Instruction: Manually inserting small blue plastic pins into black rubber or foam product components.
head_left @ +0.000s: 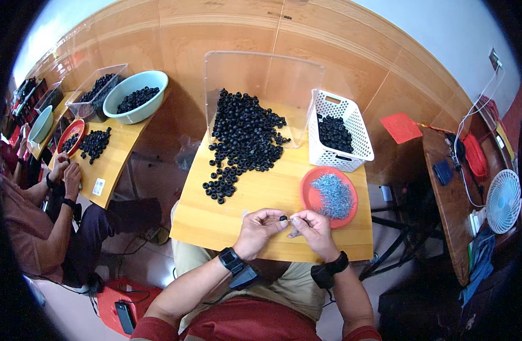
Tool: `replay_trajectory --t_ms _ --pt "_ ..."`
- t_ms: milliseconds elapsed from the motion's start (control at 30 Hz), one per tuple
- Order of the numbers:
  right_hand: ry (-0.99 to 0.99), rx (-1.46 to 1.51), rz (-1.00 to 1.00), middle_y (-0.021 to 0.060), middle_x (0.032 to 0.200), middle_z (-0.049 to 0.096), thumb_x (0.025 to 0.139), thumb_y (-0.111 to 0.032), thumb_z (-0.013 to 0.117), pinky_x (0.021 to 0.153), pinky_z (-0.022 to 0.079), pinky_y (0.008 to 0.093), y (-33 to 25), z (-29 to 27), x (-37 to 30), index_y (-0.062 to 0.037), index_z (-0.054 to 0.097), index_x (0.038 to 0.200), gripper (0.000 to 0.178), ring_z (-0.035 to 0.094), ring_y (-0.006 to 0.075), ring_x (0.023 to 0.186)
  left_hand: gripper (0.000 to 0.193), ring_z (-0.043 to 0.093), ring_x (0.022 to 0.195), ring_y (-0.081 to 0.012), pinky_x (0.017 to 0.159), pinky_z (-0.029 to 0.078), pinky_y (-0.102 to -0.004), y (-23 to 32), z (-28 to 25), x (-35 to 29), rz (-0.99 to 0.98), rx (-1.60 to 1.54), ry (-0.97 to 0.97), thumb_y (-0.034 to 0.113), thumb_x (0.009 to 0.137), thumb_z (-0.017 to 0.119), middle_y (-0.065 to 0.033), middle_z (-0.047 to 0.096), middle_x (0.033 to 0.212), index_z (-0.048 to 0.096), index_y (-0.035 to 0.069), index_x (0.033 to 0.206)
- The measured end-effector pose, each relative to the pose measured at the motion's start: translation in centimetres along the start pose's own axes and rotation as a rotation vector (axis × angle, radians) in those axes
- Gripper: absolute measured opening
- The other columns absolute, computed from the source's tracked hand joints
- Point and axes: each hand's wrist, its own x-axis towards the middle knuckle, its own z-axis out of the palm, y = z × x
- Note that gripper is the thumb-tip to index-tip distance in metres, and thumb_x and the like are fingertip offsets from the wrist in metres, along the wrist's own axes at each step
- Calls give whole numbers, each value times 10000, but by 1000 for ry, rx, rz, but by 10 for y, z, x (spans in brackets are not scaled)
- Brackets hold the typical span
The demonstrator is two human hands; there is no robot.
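My left hand [257,232] pinches a small black round piece [283,218] between thumb and fingertips, over the front edge of the wooden table [207,223]. Close beside it, my right hand [316,231] is closed in a pinch, its fingertips nearly meeting the black piece. Whatever the right fingers hold is too small to make out. Just beyond the right hand sits a red plate [310,197] heaped with small silvery-blue metal pieces [336,196]. Further back on the left spreads a large pile of black hollow round pieces [244,131].
A white perforated basket [357,131] holding more black pieces stands at the back right. Behind the pile rises a clear plastic bin [261,68]. At the left, another person [42,227] works at a table with a pale green basin [158,102]. A fan [503,202] stands far right.
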Motion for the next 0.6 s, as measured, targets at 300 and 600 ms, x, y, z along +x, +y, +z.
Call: replay_trajectory --t_ms 300,600 --pt "-2 8 -23 58 846 658 981 -130 585 677 582 284 4 17 6 33 636 1002 172 650 121 730 155 680 869 -152 783 561 -272 -6 -15 -6 -96 -336 -48 -17 883 675 -107 703 989 642 12 1031" --pt "-1 -36 10 52 836 666 976 -135 597 669 549 263 -1 29 14 21 634 981 161 645 114 740 192 687 933 -219 852 587 -351 1 -22 -12 -137 -477 -51 -41 890 650 -134 686 1000 618 -30 1080"
